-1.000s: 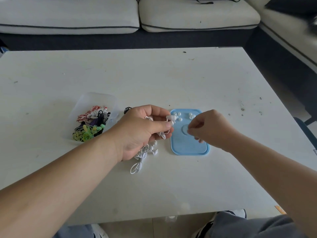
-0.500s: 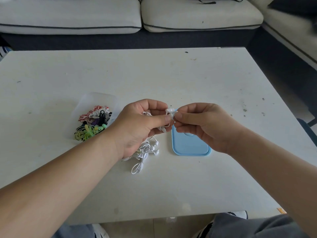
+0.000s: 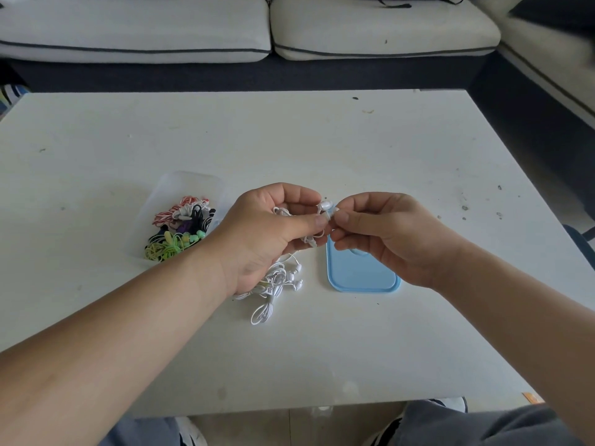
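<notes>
Left hand [image 3: 267,233] grips white earbud [image 3: 325,206] steady; right hand [image 3: 383,235] pinches its tip (likely fitting a cap), above blue lid [image 3: 360,275].

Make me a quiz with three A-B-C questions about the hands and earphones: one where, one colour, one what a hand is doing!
1. Where is the blue lid?
A) on the sofa
B) flat on the table
C) inside the clear tub

2. What colour is the earbud between the hands?
A) white
B) black
C) green

3. What is the left hand doing?
A) lying flat
B) gripping the earbud
C) hanging empty

Answers:
1 B: the lid lies on the table.
2 A: the bud is plainly white.
3 B: its fingers curl round the bud while the right hand pinches its tip.
</notes>
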A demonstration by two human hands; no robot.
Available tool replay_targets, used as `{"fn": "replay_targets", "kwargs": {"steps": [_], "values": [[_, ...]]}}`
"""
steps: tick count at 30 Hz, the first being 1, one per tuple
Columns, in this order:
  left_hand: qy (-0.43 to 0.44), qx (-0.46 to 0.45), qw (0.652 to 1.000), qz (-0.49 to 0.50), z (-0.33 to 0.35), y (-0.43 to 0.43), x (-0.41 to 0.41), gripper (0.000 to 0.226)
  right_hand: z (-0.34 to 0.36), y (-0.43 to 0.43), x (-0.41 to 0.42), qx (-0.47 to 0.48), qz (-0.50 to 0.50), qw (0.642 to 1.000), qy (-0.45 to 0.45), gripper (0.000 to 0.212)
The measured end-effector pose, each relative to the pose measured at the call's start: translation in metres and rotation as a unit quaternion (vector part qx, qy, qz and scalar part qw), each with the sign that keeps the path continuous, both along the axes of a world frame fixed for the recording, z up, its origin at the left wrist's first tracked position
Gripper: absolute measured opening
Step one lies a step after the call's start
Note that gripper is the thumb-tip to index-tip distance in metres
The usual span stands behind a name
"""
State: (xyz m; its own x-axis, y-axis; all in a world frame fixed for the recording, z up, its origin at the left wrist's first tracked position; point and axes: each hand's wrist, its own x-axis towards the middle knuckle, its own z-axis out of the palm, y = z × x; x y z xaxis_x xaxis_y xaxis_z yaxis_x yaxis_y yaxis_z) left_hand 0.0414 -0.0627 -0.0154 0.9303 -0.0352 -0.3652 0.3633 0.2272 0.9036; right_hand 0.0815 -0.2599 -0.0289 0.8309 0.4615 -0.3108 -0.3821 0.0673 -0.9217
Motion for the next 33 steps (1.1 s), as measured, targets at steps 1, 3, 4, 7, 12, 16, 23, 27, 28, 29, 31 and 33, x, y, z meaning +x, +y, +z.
{"fn": "replay_targets", "kwargs": {"steps": [1,3,4,7,12,16,23,27,28,29,31,33], "values": [[0.0,-0.002,1.0,0.001,0.0,0.0,0.0,0.029,0.0,0.0,0.0,-0.004,-0.001,1.0,-0.006,0.022],[-0.001,-0.004,1.0,0.001,0.0,0.0,-0.001,0.028,0.0,0.001,-0.001,-0.011,-0.003,1.0,-0.018,0.018],[-0.001,-0.003,1.0,0.002,0.0,0.0,-0.001,0.028,0.0,0.002,-0.001,-0.015,-0.003,1.0,-0.024,0.015],[-0.001,0.0,1.0,0.007,0.0,0.0,0.0,0.028,0.0,0.002,-0.001,-0.035,-0.009,0.998,-0.05,0.008],[0.0,0.009,1.0,0.015,-0.002,0.0,0.0,0.027,0.001,0.006,-0.005,-0.059,-0.033,0.995,-0.078,0.004],[0.008,0.0,0.999,0.035,-0.002,0.001,0.002,0.03,0.005,0.006,-0.007,-0.069,-0.051,0.992,-0.094,0.01],[0.006,-0.018,0.999,0.044,0.0,0.002,0.001,0.031,0.008,0.009,-0.005,-0.044,-0.07,0.995,-0.052,0.018],[-0.001,-0.004,0.999,0.034,0.0,0.005,0.0,0.034,0.008,0.016,-0.005,-0.03,-0.04,0.998,-0.037,0.016],[-0.002,-0.002,0.999,0.033,0.0,0.007,-0.001,0.035,0.007,0.018,-0.005,-0.027,-0.031,0.999,-0.034,0.016],[-0.003,-0.001,0.999,0.034,0.0,0.009,-0.002,0.035,0.007,0.02,-0.005,-0.026,-0.023,0.999,-0.031,0.017],[-0.002,0.008,0.999,0.033,0.0,0.013,-0.003,0.032,0.006,0.023,-0.003,-0.032,-0.016,0.999,-0.024,0.019],[-0.003,0.027,0.999,0.035,0.0,0.019,-0.005,0.028,0.005,0.03,-0.002,-0.044,-0.018,0.999,-0.013,0.021]]}}
